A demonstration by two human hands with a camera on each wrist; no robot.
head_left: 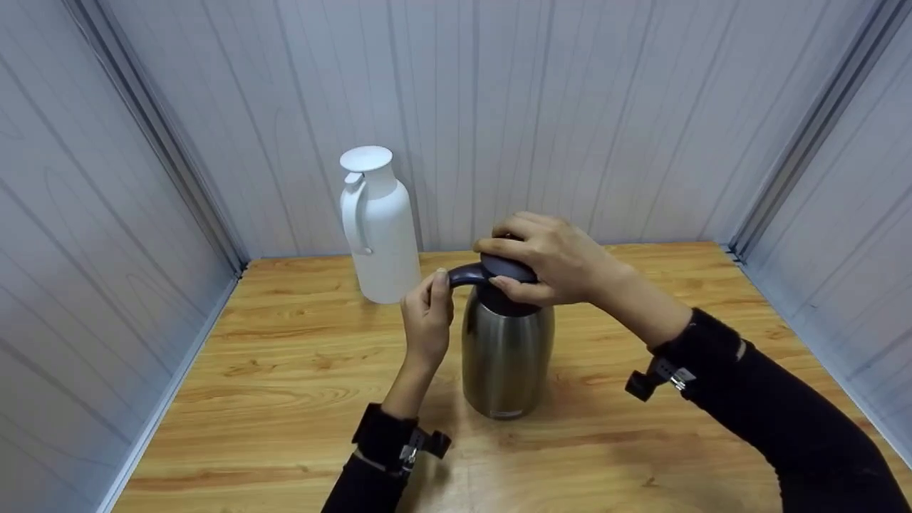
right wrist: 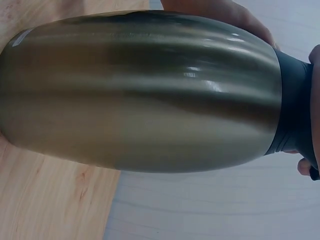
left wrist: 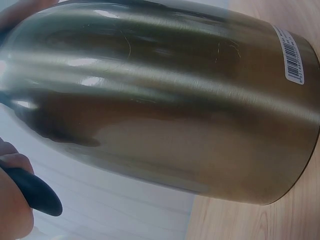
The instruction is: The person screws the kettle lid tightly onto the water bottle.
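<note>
two hands work on one brushed stainless-steel thermal jug (head_left: 507,356) that stands upright near the middle of the pale wooden desk (head_left: 285,399). the left hand (head_left: 426,324) curls around the jug's dark curved handle (head_left: 463,274); the right hand (head_left: 552,260) cups and grips the dark plastic lid (head_left: 509,269) from above. only the head view shows the matte white plastic jug (head_left: 377,228) with a flat cap, well apart at the back-left by the grey panelled wall (head_left: 570,107). only the left wrist view shows a barcode sticker (left wrist: 293,56) near the steel base. desk edges meet walls on three sides, with bare wood around the jug.
</note>
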